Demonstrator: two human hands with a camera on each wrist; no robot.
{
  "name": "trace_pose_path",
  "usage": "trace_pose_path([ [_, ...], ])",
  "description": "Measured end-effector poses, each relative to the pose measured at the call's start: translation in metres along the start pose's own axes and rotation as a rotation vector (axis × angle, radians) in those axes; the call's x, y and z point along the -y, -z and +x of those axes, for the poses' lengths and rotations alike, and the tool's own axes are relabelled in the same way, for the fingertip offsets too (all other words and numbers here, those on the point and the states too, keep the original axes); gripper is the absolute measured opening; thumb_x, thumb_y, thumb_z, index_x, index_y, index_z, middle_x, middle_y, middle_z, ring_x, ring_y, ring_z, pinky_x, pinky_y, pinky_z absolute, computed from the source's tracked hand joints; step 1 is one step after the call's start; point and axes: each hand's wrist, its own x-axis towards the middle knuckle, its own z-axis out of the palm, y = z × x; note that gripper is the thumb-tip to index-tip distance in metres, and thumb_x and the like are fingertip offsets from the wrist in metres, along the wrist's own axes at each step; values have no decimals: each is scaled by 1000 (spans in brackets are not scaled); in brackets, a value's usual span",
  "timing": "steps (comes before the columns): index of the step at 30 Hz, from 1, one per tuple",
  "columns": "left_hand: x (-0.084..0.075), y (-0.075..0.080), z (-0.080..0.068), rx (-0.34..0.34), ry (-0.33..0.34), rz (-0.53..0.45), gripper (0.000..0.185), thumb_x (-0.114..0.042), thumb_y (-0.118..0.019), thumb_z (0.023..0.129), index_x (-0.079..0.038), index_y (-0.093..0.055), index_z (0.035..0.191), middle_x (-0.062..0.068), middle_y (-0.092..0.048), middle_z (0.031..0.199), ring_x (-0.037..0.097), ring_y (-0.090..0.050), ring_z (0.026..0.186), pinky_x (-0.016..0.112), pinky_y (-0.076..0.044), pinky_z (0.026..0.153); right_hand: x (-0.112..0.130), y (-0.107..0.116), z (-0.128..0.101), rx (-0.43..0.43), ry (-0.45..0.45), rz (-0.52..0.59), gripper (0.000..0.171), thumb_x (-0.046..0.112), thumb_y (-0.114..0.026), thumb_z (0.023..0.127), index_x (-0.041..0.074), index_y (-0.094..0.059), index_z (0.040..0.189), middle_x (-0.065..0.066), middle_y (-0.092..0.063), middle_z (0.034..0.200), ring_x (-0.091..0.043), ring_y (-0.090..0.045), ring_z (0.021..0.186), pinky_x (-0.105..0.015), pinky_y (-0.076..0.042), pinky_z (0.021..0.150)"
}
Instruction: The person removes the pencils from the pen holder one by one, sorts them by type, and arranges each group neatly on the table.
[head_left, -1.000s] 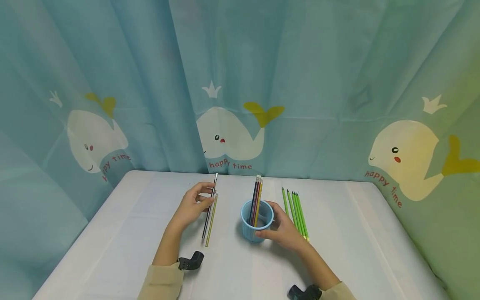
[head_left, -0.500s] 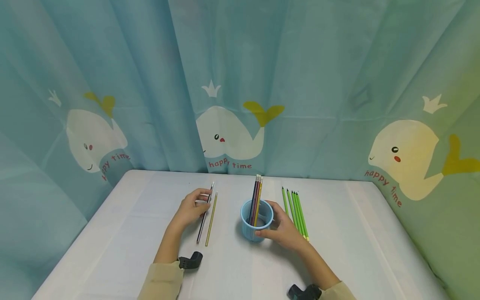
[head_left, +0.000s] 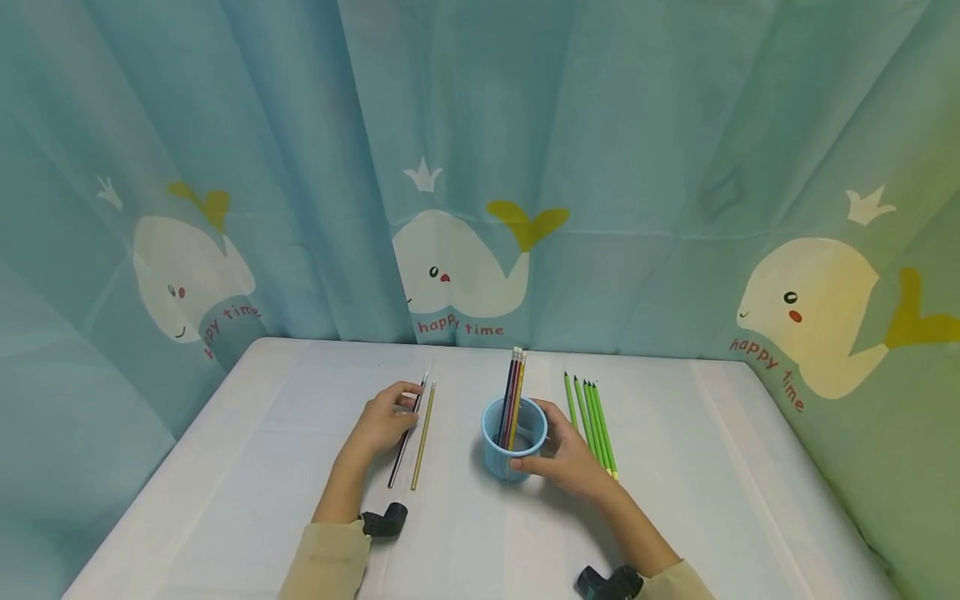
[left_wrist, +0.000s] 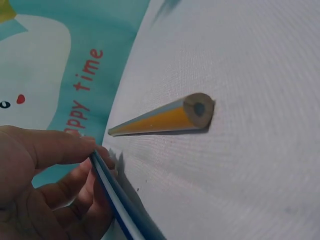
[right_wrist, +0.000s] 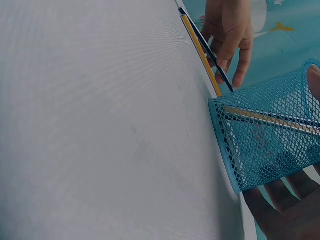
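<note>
The left hand (head_left: 382,423) pinches a dark pencil (head_left: 406,433) lying on the table (head_left: 225,467), right beside a yellow pencil (head_left: 422,435). The right hand (head_left: 570,458) holds the blue cup (head_left: 512,454) of pencils

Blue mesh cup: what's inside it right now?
The blue mesh cup holds a few pencils standing upright, erasers up. Their lower ends are partly hidden by its wall. The right hand grips the cup's side.
</note>
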Motion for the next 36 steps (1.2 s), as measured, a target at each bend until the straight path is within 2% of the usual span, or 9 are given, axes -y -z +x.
trace_pose_path([
  [6, 0, 0, -1, -8, 9, 18, 41, -2, -67, 90, -8, -61, 130, 14, -67, 113, 25, -66, 93, 36, -56, 75, 0, 0, 0, 5, 1, 10, 80, 12, -85, 77, 16, -43, 145, -8, -54, 140, -36, -49, 132, -58, -38, 107],
  [9, 1, 0, -1, -10, 11, 12, 40, -1, -68, 89, -7, -61, 129, 14, -69, 113, 26, -67, 94, 36, -57, 75, 0, 0, 0, 6, -7, 7, 80, 12, -85, 77, 17, -43, 145, -8, -54, 140, -35, -49, 133, -58, -37, 108],
  [15, -3, 1, -2, 2, 10, -42, 40, 1, -65, 90, -6, -61, 129, 16, -67, 114, 20, -67, 81, 30, -57, 64, 1, 0, 0, -2, -1, -4, 80, 13, -86, 77, 18, -43, 145, -7, -54, 141, -34, -48, 133, -59, -37, 109],
  [19, -8, 3, -3, 0, -12, -42, 40, 1, -63, 90, -6, -60, 130, 15, -67, 116, 18, -66, 80, 30, -56, 64, 1, 0, 0, -5, -8, -3, 80, 13, -86, 77, 18, -44, 145, -7, -54, 140, -34, -49, 132, -56, -38, 108],
  [27, -26, 7, -10, -16, -123, -71, 40, -2, -64, 93, -8, -60, 132, 15, -66, 121, 26, -67, 97, 33, -58, 72, 1, -1, -2, -7, -42, -21, 80, 14, -86, 76, 17, -44, 144, -7, -55, 139, -33, -50, 131, -53, -40, 107],
  [33, -46, 9, -18, -17, -261, -61, 38, -6, -65, 95, -14, -61, 131, 11, -67, 122, 28, -67, 104, 37, -58, 80, 1, -1, -2, -13, -28, -21, 80, 13, -86, 77, 16, -44, 145, -8, -54, 140, -34, -49, 132, -56, -38, 108],
  [36, -58, 9, -23, -9, -303, -65, 37, -7, -65, 95, -14, -61, 131, 11, -67, 123, 27, -67, 105, 40, -59, 84, 2, -1, -1, -15, -27, -21, 80, 13, -86, 77, 16, -44, 145, -8, -54, 140, -34, -49, 132, -56, -38, 108],
])
